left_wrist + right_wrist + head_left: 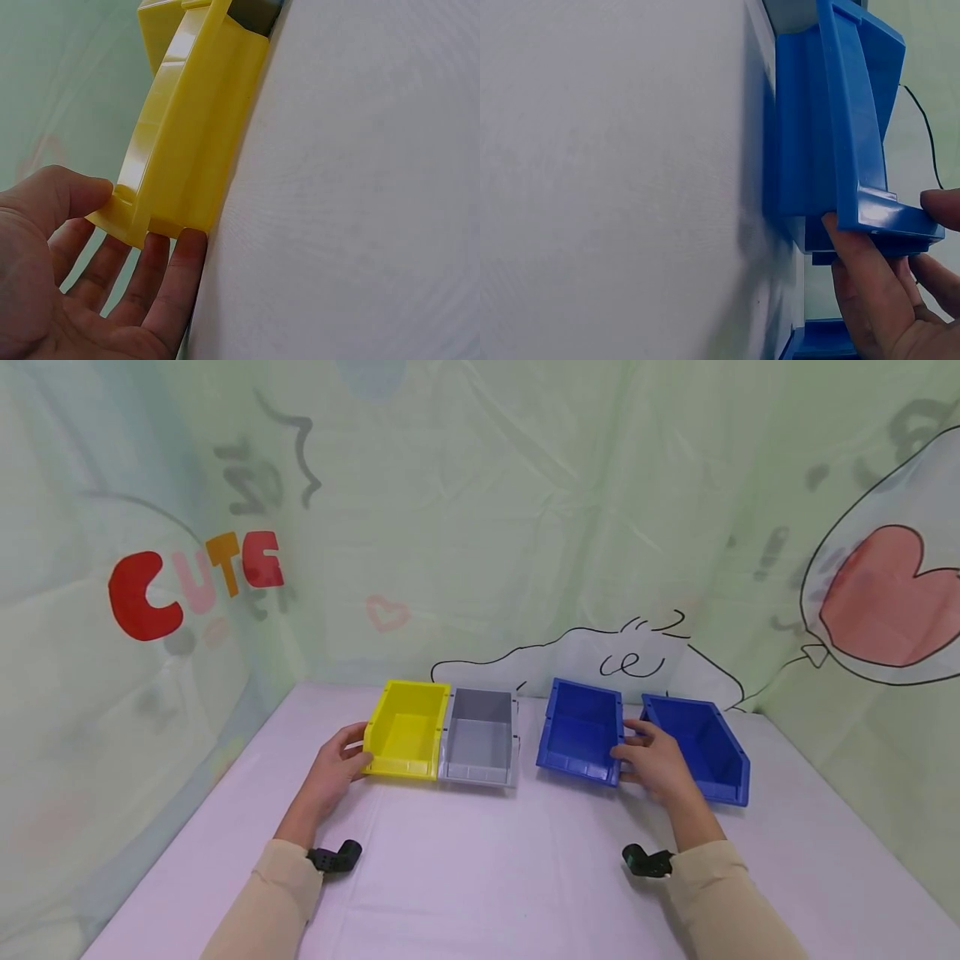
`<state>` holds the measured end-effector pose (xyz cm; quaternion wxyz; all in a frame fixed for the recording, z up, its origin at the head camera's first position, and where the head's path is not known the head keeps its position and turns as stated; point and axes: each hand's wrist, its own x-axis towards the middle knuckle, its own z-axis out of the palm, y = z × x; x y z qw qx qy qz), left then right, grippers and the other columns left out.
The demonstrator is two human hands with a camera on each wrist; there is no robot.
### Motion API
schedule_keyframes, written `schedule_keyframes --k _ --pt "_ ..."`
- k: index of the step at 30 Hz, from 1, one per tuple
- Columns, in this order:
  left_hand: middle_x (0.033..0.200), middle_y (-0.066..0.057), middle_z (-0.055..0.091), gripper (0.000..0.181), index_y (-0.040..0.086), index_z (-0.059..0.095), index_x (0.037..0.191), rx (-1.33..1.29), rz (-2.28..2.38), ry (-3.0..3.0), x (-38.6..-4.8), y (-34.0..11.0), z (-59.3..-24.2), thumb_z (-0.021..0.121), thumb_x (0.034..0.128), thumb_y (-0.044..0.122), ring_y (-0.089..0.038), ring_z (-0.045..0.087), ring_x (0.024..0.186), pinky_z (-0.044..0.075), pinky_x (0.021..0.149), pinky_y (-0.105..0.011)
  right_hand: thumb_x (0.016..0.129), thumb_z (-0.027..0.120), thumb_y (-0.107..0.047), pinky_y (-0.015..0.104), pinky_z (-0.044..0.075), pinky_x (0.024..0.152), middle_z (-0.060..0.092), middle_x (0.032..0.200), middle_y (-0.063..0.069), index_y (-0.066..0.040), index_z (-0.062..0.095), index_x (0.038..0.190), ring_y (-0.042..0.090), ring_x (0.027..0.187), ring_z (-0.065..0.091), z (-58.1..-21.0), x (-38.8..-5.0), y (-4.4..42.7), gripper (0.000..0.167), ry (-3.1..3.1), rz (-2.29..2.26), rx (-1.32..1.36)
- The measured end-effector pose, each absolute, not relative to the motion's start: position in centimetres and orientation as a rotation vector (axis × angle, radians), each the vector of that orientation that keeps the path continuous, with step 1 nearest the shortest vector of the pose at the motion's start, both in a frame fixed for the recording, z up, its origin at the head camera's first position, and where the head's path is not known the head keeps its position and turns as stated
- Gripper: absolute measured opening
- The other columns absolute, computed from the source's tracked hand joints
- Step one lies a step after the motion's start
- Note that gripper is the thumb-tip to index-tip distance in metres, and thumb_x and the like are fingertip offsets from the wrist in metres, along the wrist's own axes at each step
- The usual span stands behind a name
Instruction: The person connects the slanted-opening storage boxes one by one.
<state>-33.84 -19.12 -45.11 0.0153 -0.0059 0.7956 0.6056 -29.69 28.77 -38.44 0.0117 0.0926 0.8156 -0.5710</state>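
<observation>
My left hand (pixel 333 766) holds the left side of a yellow storage bin (pixel 407 732), thumb over its front corner and fingers against its side. Pressed up along the yellow bin's right side is a grey bin (pixel 480 739). My right hand (pixel 654 758) grips a blue storage bin (pixel 581 731) by its right wall. In the right wrist view the thumb (pixel 943 208) lies at this bin's rim and the fingers reach beneath; a shadow runs along its base, and it looks slightly raised. A gap parts it from the grey bin.
A second blue bin (pixel 697 747) stands behind and right of my right hand, angled. All the bins are near the back of a table with a pale cloth (pixel 465 877). A printed curtain (pixel 480 527) hangs behind and at both sides.
</observation>
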Motion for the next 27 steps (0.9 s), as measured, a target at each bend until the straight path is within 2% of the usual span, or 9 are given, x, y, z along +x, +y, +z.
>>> schedule_keyframes --k 6,11,27 --pt "0.162 -0.006 0.041 0.061 0.022 0.042 0.157 -0.02 1.877 2.478 -33.9 -19.1 -45.1 0.061 0.1 0.015 -0.03 0.048 0.142 0.052 0.11 -0.044 0.098 0.061 -0.008 0.046 0.061 0.093 0.031 0.159 0.031 -0.009 0.02 0.165 0.044 0.133 0.053 -38.4 -29.5 29.0 0.079 2.543 -1.792 0.271" --pt "0.162 -0.006 0.041 0.061 0.022 0.042 0.157 -0.021 1.881 2.473 -33.8 -19.1 -45.1 0.061 0.1001 0.014 -0.031 0.048 0.142 0.053 0.109 -0.044 0.099 0.062 -0.01 0.049 0.057 0.099 0.029 0.161 0.031 -0.012 0.021 0.166 0.046 0.138 0.048 -38.4 -29.3 29.3 0.078 2.538 -1.791 0.25" --pt "0.162 -0.006 0.04 0.061 0.022 0.042 0.157 -0.04 1.883 2.467 -33.8 -19.0 -44.9 0.061 0.1001 0.014 -0.031 0.048 0.143 0.052 0.11 -0.044 0.101 0.061 -0.013 0.052 0.052 0.106 0.026 0.163 0.029 -0.017 0.022 0.166 0.044 0.14 0.046 -37.9 -29.0 29.9 0.076 2.523 -1.775 0.174"
